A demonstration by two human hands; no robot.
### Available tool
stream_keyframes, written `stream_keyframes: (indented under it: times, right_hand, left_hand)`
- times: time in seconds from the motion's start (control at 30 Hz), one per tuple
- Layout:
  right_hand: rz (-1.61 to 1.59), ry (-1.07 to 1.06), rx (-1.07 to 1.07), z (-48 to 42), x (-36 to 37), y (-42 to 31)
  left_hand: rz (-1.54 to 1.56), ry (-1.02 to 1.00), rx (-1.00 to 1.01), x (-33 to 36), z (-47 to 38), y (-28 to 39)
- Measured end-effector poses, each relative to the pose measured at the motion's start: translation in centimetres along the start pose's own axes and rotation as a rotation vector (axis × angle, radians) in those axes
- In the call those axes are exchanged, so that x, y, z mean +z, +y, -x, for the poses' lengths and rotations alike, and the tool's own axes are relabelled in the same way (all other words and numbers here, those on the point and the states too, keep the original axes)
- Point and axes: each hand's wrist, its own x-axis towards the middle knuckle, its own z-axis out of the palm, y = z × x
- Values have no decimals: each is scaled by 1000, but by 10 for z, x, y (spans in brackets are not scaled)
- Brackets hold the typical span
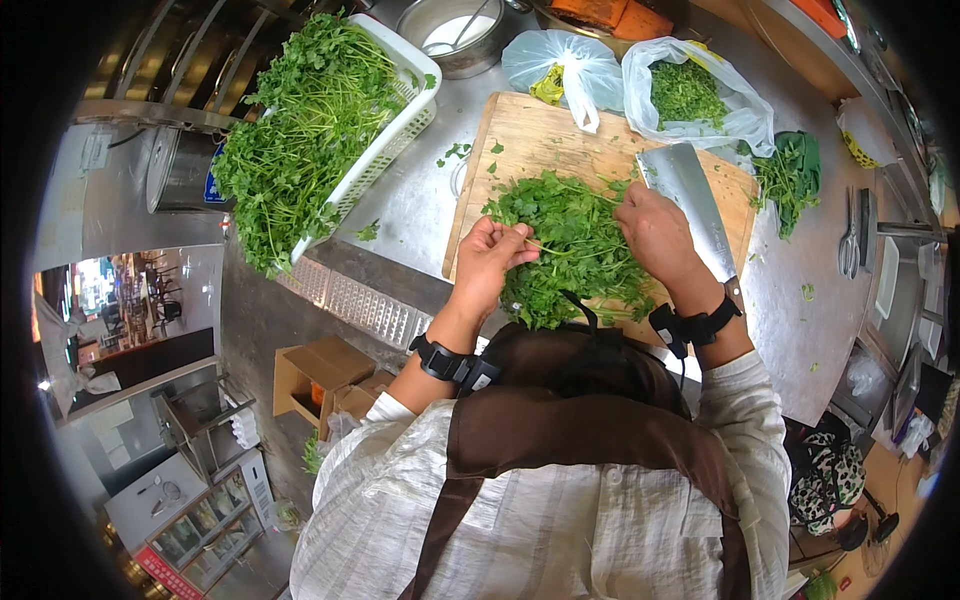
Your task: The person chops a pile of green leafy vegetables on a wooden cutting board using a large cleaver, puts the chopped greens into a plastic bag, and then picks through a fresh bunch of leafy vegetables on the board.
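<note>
A heap of cilantro (pixel 570 232) lies on a wooden cutting board (pixel 517 135). At the heap's left side, my left hand (pixel 495 251) pinches a cilantro stem between thumb and fingers. My right hand (pixel 652 225) is at the heap's upper right, its fingers curled against the leaves; whether it grips a sprig is hidden. A cleaver (pixel 686 199) rests on the board just right of my right hand, its blade partly behind my wrist and its handle end near the wristband. Loose leaf bits are scattered over the board's upper part.
A white plastic basket (pixel 375 161) heaped with cilantro stands left. Behind the board are a tied plastic bag (pixel 559 64), an open bag (pixel 757 112) of chopped greens and a metal pot (pixel 450 56). Scissors (pixel 850 244) and a green bundle (pixel 795 176) lie right.
</note>
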Motion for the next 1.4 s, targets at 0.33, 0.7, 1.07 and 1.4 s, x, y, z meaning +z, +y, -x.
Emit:
stream_keyframes:
  times: [0.33,0.7,1.07,1.4]
  right_hand:
    - [-548,225,319,7,-43,-4]
    - [-230,848,605,51,-87,58]
    - [-388,339,731,108,-27,-12]
    - [-573,229,447,88,-3,-34]
  left_hand:
    - [-22,-26,-18,-4,-8,-7]
    - [-48,-230,-148,19,-14,9]
    - [-1279,-163,453,30,-13,51]
    - [-1275,-798,993,58,-78,21]
